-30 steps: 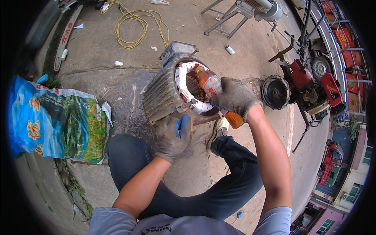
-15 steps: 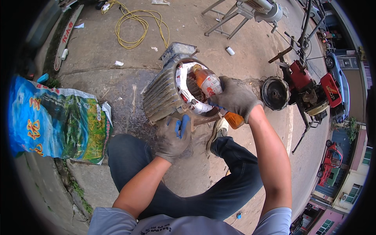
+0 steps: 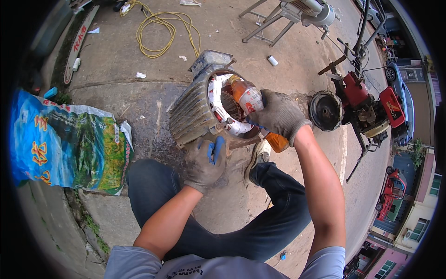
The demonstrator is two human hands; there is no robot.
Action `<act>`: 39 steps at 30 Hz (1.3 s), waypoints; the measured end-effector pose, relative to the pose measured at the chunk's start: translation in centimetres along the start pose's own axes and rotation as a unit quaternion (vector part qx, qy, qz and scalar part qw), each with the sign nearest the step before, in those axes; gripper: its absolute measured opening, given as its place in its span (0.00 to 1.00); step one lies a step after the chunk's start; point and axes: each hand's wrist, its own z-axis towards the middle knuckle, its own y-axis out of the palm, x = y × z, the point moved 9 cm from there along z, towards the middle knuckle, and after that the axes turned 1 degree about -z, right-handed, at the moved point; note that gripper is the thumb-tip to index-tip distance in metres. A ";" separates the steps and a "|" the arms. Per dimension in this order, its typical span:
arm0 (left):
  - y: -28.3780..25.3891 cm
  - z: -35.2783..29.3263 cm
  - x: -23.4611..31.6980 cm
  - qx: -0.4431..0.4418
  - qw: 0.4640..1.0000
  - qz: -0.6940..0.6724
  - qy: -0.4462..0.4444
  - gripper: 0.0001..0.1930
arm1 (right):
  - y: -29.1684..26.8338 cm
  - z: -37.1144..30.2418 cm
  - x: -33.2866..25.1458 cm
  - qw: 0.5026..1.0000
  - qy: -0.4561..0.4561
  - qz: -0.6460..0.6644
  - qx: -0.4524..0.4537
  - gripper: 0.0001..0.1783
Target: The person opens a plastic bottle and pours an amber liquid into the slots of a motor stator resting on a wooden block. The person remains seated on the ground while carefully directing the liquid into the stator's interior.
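My right hand (image 3: 281,114), in a grey work glove, is wrapped round a plastic bottle (image 3: 247,96) of amber liquid with a pale label. The bottle lies tilted across the open end of a ribbed electric motor housing (image 3: 188,109), its neck end toward the upper left over the ring of white-wrapped windings (image 3: 216,95). Its amber base sticks out below my glove. Gloved as well, my left hand (image 3: 204,162) is closed at the lower edge of the housing, blue showing on the fingers. Part of its grip is hidden.
A large printed sack (image 3: 69,144) lies at the left. Coiled yellow cable (image 3: 160,28) is on the concrete beyond. At the right stand a round black part (image 3: 326,110) and a red engine-driven machine (image 3: 357,97). A metal stand (image 3: 278,21) is at the back.
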 end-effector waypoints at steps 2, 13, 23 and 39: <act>0.0 0.0 0.0 0.000 1.000 -0.002 0.000 0.14 | -0.1 0.0 0.1 1.000 0.001 -0.004 0.004 0.35; -0.4 0.1 0.3 0.023 1.000 -0.003 0.018 0.14 | -0.5 0.1 1.0 1.000 -0.001 0.008 0.020 0.34; 0.2 0.1 -0.4 -0.022 1.000 0.004 -0.022 0.16 | -1.1 -0.2 2.1 1.000 0.010 -0.003 0.025 0.34; 0.4 0.0 -0.7 -0.040 0.999 0.000 -0.037 0.17 | -1.5 0.0 1.2 0.999 0.006 -0.048 0.021 0.34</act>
